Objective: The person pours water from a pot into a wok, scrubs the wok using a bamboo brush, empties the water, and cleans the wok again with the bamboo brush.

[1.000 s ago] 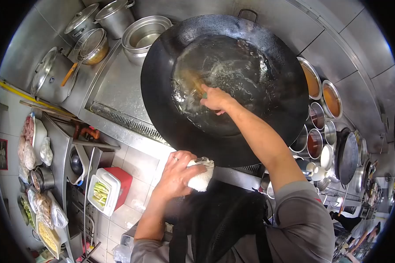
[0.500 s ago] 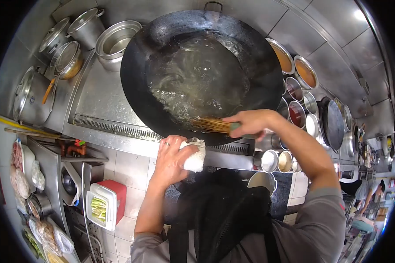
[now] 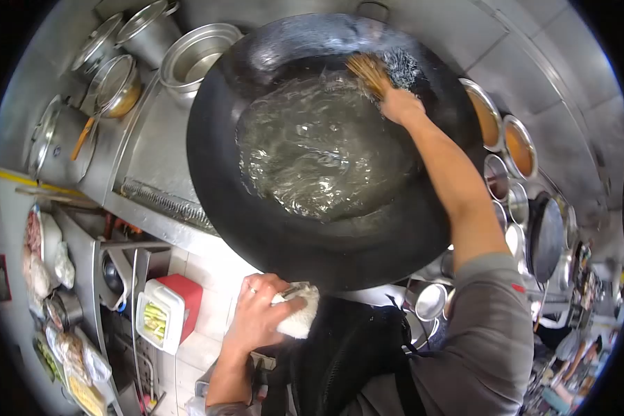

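A large black wok (image 3: 284, 249) fills the middle of the head view, with swirling cloudy water (image 3: 319, 152) in it. My right hand (image 3: 401, 105) reaches across to the wok's far side, closed round a bamboo wok brush (image 3: 369, 73). The brush's bristles press on the far inner wall, where water splashes beside them. Near the wok's front edge, my left hand (image 3: 263, 312) is closed on a folded white cloth (image 3: 298, 310). Whether the cloth grips a handle or rim beneath it is hidden.
Metal pots (image 3: 197, 59) stand at the back left, with a strainer (image 3: 114, 80) on another pot. Bowls of orange sauce (image 3: 520, 147) and metal containers line the right. A red-and-white box (image 3: 161, 315) with cut green vegetables sits lower left.
My right hand has swept the brush from the wok's near side to its far wall. The wok's near rim has tipped lower toward me, and my left hand with the cloth has come down.
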`<action>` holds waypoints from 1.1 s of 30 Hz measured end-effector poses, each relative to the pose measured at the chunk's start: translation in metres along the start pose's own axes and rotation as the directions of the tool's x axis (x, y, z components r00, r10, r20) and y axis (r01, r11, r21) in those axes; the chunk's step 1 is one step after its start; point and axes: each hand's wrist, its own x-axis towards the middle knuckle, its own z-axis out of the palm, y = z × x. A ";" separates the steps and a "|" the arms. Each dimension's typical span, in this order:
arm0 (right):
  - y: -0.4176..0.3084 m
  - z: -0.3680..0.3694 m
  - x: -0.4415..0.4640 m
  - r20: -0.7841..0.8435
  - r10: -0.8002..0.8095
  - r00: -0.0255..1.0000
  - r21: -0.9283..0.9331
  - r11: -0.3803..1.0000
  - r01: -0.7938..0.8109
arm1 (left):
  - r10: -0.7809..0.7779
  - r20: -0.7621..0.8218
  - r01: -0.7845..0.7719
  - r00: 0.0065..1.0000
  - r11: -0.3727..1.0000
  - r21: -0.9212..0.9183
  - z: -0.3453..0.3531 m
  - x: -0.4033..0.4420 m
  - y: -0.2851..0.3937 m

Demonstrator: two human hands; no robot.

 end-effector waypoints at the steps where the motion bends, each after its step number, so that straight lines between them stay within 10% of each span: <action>1: -0.041 -0.001 0.009 0.038 -0.018 0.999 0.209 0.978 0.010 | -0.010 0.003 0.010 1.000 1.000 -0.002 0.000 0.000 0.000; 5: -0.177 0.023 -0.013 0.129 -0.202 0.971 0.731 0.681 0.044 | -0.041 0.004 0.041 0.999 0.999 0.000 0.001 -0.002 0.001; 11: -0.216 0.016 -0.130 0.339 -0.556 0.759 0.842 0.539 0.018 | -0.002 -0.007 0.002 1.000 1.000 0.004 -0.003 0.000 0.004; 21: -0.088 -0.041 -0.317 0.791 -0.419 0.446 0.488 0.872 -0.047 | 0.136 -0.113 -0.127 0.984 0.989 0.080 0.010 -0.008 -0.002; 25: -0.028 -0.109 -0.373 0.828 -0.034 0.560 0.166 0.968 -0.187 | 0.154 -0.128 -0.144 0.980 0.986 0.080 0.011 -0.008 -0.001; 29: 0.035 -0.124 -0.347 0.542 0.241 0.805 -0.190 0.968 -0.161 | 0.151 -0.141 -0.140 0.978 0.987 0.085 0.011 -0.005 0.003; 31: 0.116 -0.068 -0.280 0.181 0.065 0.981 -0.544 0.838 0.045 | 0.141 -0.145 -0.131 0.979 0.988 0.077 0.014 -0.005 0.002; 33: 0.107 -0.076 -0.227 0.048 0.274 0.960 -0.463 0.858 -0.222 | 0.106 -0.117 -0.097 0.987 0.992 0.082 0.013 -0.003 0.003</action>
